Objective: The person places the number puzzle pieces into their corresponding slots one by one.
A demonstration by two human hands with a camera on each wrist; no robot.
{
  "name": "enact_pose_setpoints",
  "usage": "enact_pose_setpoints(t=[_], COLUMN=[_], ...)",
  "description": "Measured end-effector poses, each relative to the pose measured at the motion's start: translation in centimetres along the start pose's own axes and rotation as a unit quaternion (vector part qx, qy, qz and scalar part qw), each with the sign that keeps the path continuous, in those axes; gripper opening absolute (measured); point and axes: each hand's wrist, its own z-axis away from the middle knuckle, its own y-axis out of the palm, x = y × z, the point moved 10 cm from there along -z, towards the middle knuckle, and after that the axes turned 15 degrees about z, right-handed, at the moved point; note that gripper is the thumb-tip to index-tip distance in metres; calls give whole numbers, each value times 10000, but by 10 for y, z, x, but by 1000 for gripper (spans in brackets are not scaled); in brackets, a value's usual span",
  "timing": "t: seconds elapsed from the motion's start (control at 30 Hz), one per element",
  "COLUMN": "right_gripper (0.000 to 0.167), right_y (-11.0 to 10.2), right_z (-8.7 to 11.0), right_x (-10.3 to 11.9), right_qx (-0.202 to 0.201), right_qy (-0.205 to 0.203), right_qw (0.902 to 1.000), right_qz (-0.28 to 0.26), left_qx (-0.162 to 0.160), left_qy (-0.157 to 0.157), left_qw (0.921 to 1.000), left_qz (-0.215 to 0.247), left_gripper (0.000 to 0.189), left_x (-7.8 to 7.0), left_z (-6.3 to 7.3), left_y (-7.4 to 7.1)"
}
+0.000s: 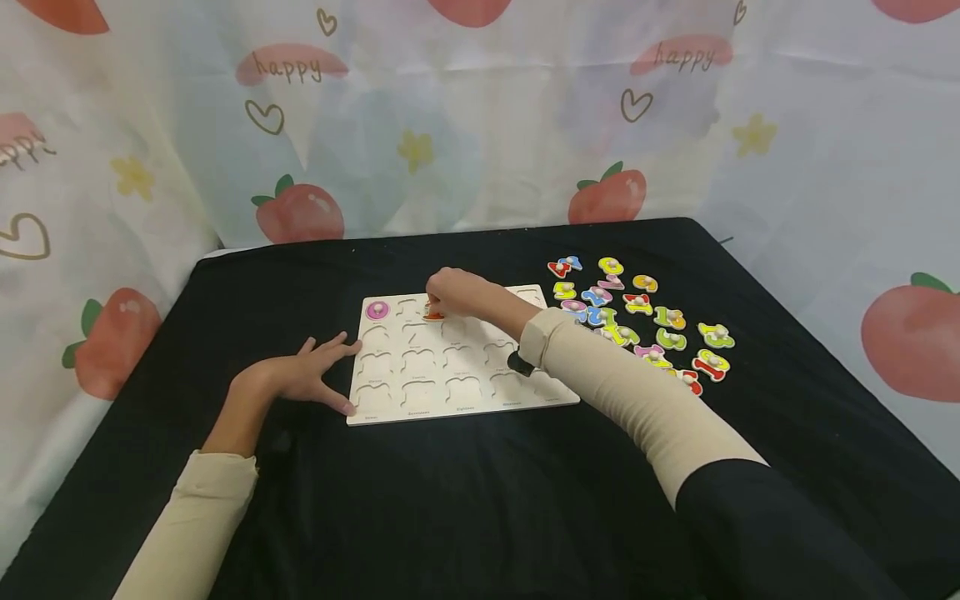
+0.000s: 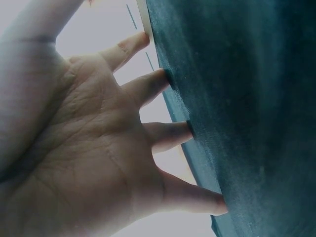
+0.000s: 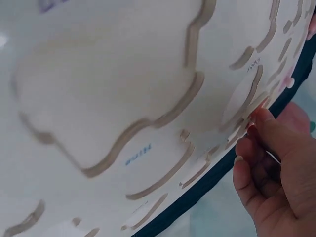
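A pale wooden number puzzle board (image 1: pixel 462 408) with shallow cut-out recesses lies flat on a black cloth. My left hand (image 1: pixel 303 375) is spread at its left edge, the thumb and fingertips touching the rim. In the left wrist view the fingers (image 2: pixel 143 89) are straight and apart. Over the top row of the board, my right hand (image 1: pixel 467 293) pinches a small red puzzle piece (image 1: pixel 433 314) between thumb and fingers. The right wrist view shows this piece (image 3: pixel 258 105) mostly covered by the fingertips. A round pink piece (image 1: pixel 377 310) sits in the top left recess.
Several colourful number pieces (image 1: pixel 638 303) with round knobs are scattered right of the board, some partly behind the right forearm (image 1: pixel 637 404). Black cloth (image 1: pixel 420 508) covers the table. A printed fabric backdrop (image 1: pixel 480 125) rises behind its far edge.
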Motion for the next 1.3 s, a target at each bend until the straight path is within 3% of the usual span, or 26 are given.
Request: enact_pose_setpoints(t=[0.33,0.57,0.77,0.97,1.13,1.3], right_gripper=[12,12,11,13,18,22], right_y=[-6,4,-4,1,4,-2], right_z=[-18,-20,-28,-33,-26,-13], right_x=[15,21,22,29,20,-1], right_qx=[-322,-193,-316,-36,49,-130], right_qy=[173,374,493,411,420,442], right_qw=[9992,9989,9980,9991,9991,9988], right_qz=[136,183,229,118,-46,-147], left_qx=[109,191,82,60,65,56], left_qy=[28,88,127,192,252,295], left_qw=[9999,9998,9999,9998,9996,9995], left_qz=[-67,-75,-1,78,56,-6], left_gripper=[112,111,111,111,110,110], left_x=[-2,-2,-2,3,2,-3], left_z=[-1,-7,-4,2,0,-2], left_y=[3,13,5,7,9,6])
